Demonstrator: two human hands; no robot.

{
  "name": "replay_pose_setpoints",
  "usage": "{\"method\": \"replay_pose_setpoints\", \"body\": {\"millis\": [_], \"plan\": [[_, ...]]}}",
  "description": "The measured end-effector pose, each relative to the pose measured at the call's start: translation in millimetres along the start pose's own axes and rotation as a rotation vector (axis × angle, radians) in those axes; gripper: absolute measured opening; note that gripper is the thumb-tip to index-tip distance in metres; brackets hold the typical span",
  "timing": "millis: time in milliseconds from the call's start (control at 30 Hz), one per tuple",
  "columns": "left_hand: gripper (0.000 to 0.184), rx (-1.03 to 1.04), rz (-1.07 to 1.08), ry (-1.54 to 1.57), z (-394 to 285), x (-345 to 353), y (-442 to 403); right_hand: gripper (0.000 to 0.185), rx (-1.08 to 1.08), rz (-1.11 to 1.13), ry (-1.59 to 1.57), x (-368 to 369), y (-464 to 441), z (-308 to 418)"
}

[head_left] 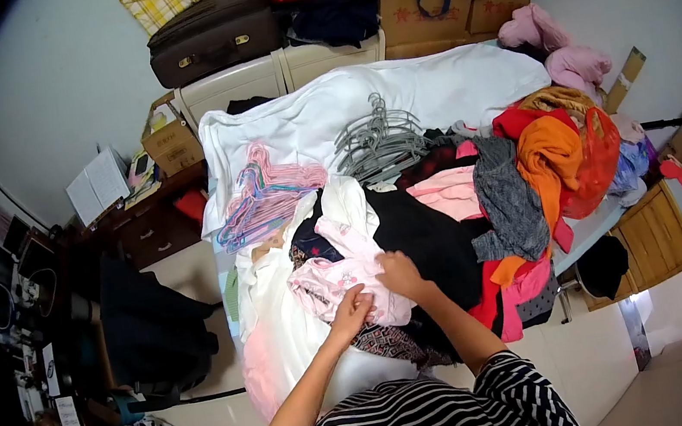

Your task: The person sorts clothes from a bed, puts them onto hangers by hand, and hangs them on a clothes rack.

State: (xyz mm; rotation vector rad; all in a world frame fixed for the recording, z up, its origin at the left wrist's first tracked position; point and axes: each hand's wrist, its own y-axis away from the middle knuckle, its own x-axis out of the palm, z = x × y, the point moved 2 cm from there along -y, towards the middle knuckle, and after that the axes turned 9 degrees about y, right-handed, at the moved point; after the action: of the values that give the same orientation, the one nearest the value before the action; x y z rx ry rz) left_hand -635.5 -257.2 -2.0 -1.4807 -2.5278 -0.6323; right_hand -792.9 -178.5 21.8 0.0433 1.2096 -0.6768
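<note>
A light pink garment with a small printed pattern (329,280) lies crumpled on the pile of clothes in front of me. My left hand (352,312) rests on its lower edge, with the fingers stretched out and a little apart. At its right side, my right hand (400,276) has its fingers curled on the cloth. Beneath and around it are white clothing (285,308), a black garment (422,232) and a brown patterned cloth (385,343). Whether the pink piece is a top or trousers cannot be made out.
Pink and blue hangers (268,193) and grey hangers (379,142) lie on the white blanket (291,102). Grey, orange and red clothes (555,152) are heaped at the right. A dark-draped chair (152,322) stands left. Behind are a suitcase (213,43) and cardboard boxes (426,13).
</note>
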Motion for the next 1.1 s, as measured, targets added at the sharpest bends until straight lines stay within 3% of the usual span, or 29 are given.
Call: {"method": "replay_pose_setpoints", "body": {"millis": [33, 100, 133, 167, 267, 367, 500, 567, 633, 700, 767, 800, 933, 1000, 1100], "plan": [[0.046, -0.047, -0.019, 0.044, -5, 1, 1, 0.028, 0.082, 0.372, 0.045, 7, 0, -2], [0.046, -0.169, -0.084, 0.181, -18, 1, 5, 0.028, 0.015, 0.404, -0.15, -1, 8, 19], [0.042, -0.238, -0.133, 0.119, -22, -2, 7, 0.028, -0.089, 0.527, -0.297, -11, 11, 34], [0.03, -0.163, -0.222, 0.234, -22, 5, 8, 0.028, -0.191, 0.652, -0.447, -24, 15, 47], [0.015, 0.027, -0.424, 0.026, -15, 6, -5, 0.023, -0.463, 1.089, -0.654, -57, 12, 52], [0.015, 0.315, -0.59, -0.075, -58, 35, -21, 0.019, -0.358, 0.915, -0.884, -46, -10, 11], [0.016, 0.601, -0.549, -0.2, -120, 78, -39, 0.019, -0.261, 0.743, -0.908, -50, -55, -41], [0.019, 0.565, -0.563, -0.212, -117, 75, -54, 0.02, -0.152, 0.683, -0.974, -44, -71, -66], [0.027, 0.601, -0.603, -0.448, -104, 64, -81, 0.017, -0.056, 0.662, -1.047, -30, -86, -89], [0.036, 0.258, -0.589, -0.812, -83, 50, -103, 0.016, 0.088, 0.626, -1.004, -20, -100, -110], [0.039, 0.546, -0.52, -0.998, -25, 18, -133, 0.016, 0.199, 0.568, -0.985, 1, -118, -135], [0.04, 0.288, -0.518, -0.924, -14, 15, -134, 0.017, 0.227, 0.512, -0.994, 11, -128, -146], [0.046, 0.11, -0.586, -1.095, -3, 22, -155, 0.028, 0.307, 0.341, -0.868, 72, -172, -202], [0.051, -0.125, -0.485, -1.188, -5, 18, -170, 0.035, 0.383, 0.312, -0.81, 88, -194, -217], [0.053, -0.163, -0.43, -1.165, 6, 4, -188, 0.046, 0.458, 0.326, -0.797, 123, -223, -238]]}}
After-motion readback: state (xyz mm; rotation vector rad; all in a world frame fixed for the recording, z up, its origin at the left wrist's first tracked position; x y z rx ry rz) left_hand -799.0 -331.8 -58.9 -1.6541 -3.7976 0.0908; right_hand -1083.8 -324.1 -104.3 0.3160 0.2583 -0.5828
